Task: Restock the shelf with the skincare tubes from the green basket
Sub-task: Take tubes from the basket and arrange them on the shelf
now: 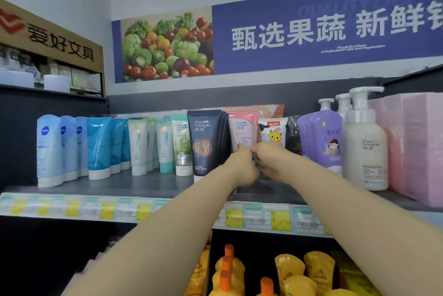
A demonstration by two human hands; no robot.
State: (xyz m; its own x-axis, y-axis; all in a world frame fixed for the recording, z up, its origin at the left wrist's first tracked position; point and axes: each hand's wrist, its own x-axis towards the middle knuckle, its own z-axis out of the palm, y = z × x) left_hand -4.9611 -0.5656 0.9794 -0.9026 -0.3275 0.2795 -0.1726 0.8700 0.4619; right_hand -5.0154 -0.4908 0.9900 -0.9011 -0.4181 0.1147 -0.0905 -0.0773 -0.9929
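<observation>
A row of skincare tubes stands on the grey shelf [143, 185]: pale blue tubes [49, 149], teal tubes [99, 147], white-green tubes [137, 147], a dark navy tube [207, 142], a pink tube [242, 130] and a white cartoon tube [273, 131]. Both my arms reach up to the shelf. My left hand [242, 166] curls its fingers at the lower part of the pink tube. My right hand [269, 161] meets it from the right, fingers curled, with something dark under it that I cannot make out. The green basket is out of view.
Purple pump bottles [323, 137] and a white pump bottle [364, 147] stand right of the tubes, then pink packs [414, 147]. Price tags [259, 217] line the shelf's front edge. Yellow bottles with orange caps [227, 269] fill the shelf below.
</observation>
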